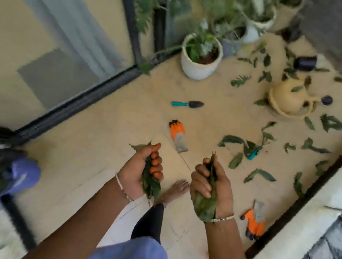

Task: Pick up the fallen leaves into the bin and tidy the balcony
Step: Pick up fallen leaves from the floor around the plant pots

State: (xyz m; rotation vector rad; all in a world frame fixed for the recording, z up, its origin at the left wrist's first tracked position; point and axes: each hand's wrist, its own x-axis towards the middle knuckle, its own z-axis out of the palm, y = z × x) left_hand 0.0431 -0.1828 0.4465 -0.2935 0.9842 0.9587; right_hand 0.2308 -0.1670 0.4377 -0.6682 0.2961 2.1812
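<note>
Bare floor [96,139] beside glass door [44,40]; ahead, glove [179,135], trowel [189,104], watering can [288,99], leaves [231,139].

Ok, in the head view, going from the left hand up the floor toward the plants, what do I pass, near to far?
Left hand gripping leaves → orange-and-grey glove → teal-handled trowel → white plant pot.
</note>
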